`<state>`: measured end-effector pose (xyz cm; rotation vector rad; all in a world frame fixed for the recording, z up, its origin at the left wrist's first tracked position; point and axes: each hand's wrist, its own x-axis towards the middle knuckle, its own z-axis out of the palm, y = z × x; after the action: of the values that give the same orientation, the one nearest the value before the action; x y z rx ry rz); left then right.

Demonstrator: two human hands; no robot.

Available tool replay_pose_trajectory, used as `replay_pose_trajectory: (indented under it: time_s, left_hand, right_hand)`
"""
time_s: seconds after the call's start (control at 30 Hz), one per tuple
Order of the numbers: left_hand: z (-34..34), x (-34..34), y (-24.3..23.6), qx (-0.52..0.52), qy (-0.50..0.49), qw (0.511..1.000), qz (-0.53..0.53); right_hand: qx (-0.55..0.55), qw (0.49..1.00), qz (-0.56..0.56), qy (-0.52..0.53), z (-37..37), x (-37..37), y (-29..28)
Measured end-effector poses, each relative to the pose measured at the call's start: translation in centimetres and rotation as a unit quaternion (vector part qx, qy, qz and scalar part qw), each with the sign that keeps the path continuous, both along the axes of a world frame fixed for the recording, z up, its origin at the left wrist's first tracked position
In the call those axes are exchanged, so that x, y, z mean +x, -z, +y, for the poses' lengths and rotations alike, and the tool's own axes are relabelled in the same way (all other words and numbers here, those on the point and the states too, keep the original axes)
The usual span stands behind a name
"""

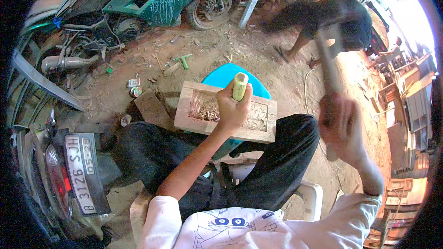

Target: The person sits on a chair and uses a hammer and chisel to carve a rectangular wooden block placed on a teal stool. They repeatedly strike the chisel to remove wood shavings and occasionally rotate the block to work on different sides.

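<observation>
My left hand (234, 106) is closed round a chisel (240, 86), its pale yellow-green handle pointing up; the blade is hidden beneath the hand. It stands over a wooden block (185, 106) with a rectangular recess cut into it. Loose wood chips (206, 112) fill the recess's left part, while its right part shows rough carved wood. The block lies across a blue plastic stool (255, 84) in front of my knees. Off to the right, my right hand (342, 127) is wrapped round a raised hammer (328, 67), smeared by motion; its head is too blurred to make out clearly.
A green-faired motorcycle (166, 0) stands at the far left, with a vehicle's rear and plate (82, 173) close on my left. On the dirt lie a wooden board (151, 106), small cans (134, 87) and a green tool (183, 61). Another person (341, 23) bends over at the far right.
</observation>
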<state>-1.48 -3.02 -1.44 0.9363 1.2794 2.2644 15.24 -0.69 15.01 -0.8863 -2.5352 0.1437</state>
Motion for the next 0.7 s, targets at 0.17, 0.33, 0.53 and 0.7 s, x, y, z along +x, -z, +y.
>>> replay_pose_trajectory:
  time_s: [0.17, 0.33, 0.53, 0.7]
  left_hand:
    - [-0.3, -1.6, 1.6, -0.016, -0.06, 0.998, 0.0]
    - [-0.7, -0.6, 0.0, -0.032, 0.003, 0.999, 0.0]
    - [0.0, -1.1, 0.8, -0.005, -0.054, 0.997, 0.051]
    - [-0.7, -0.5, -0.1, -0.018, -0.009, 1.0, 0.004]
  right_hand:
    - [-0.281, 0.954, 0.006, 0.109, 1.1, -2.1, -4.0]
    - [-0.328, 0.889, 0.319, -0.022, 0.5, 0.7, -4.1]
    - [-0.261, 0.957, -0.097, 0.078, 0.4, -0.6, 0.0]
    - [-0.301, 0.934, 0.194, 0.018, 0.4, 1.8, -2.4]
